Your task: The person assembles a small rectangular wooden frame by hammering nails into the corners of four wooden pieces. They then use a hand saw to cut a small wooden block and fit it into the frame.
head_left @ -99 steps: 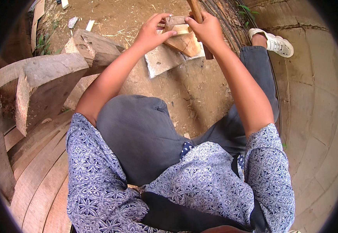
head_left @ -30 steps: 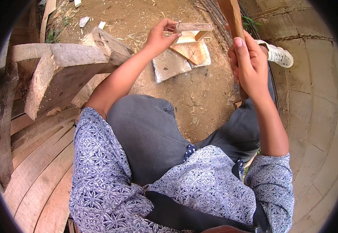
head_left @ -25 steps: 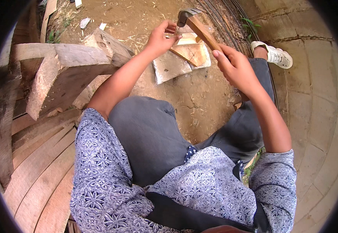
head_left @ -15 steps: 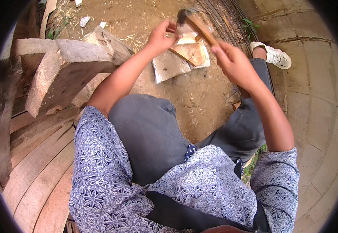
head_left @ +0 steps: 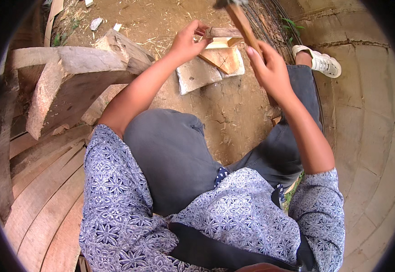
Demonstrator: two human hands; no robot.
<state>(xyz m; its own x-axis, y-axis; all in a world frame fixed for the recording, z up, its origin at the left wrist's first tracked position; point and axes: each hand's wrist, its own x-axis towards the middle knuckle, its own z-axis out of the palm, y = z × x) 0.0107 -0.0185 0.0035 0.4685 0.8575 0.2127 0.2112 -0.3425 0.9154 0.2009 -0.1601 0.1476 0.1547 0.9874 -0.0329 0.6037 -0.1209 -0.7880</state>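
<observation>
My right hand (head_left: 272, 68) grips the wooden handle of a hammer (head_left: 244, 25). Its dark head reaches the top edge of the picture, raised over the work. My left hand (head_left: 189, 44) is closed, thumb and fingers pinched together at the left end of a short wooden piece (head_left: 224, 32); whatever is between the fingertips is too small to make out. Below this piece, a light brown board with pencil-like lines (head_left: 224, 59) rests on pale, whitish-edged blocks (head_left: 199, 76) on the ground.
Heavy rough-cut timbers (head_left: 84, 63) stand close to my left arm, with long planks (head_left: 48, 204) stacked below them. Thin dark rods (head_left: 274, 22) run along the far right of the dirt ground (head_left: 215, 131). A cracked, pale wall-like surface (head_left: 365, 113) fills the right side, beside my white shoe (head_left: 324, 63).
The hammer has gone up and away from the wooden piece, uncovering it. My right hand has shifted slightly; my left hand stays at the same end.
</observation>
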